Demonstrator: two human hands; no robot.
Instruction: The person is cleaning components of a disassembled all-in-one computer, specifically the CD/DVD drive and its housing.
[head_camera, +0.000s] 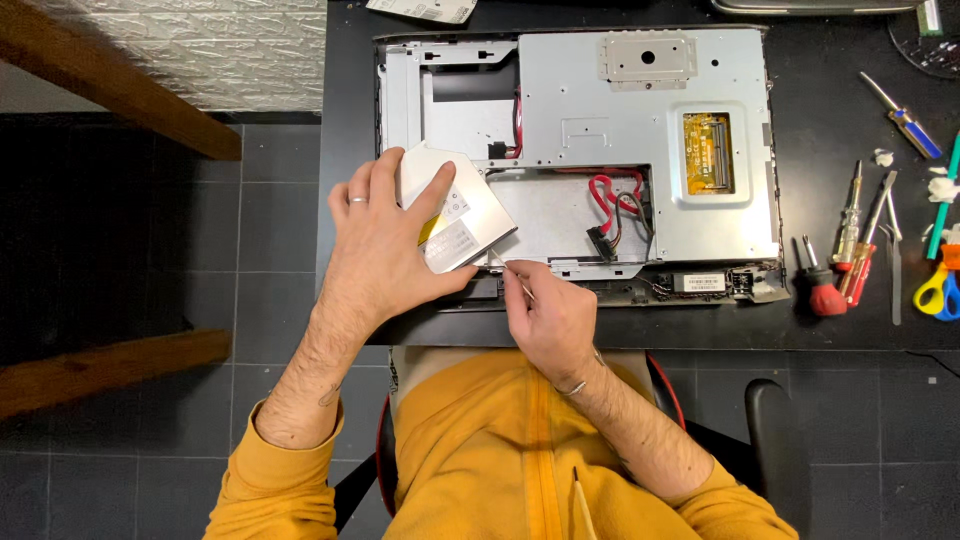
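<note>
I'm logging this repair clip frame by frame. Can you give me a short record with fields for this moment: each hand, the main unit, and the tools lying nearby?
left hand: left hand grips the silver optical drive, tilted over the chassis edge
right hand: right hand holds a thin metal tool, tip at the drive's corner
main unit: opened computer chassis, metal shield showing, red cable in the empty bay
tools: screwdrivers and scissors on the black table, to the right
</note>
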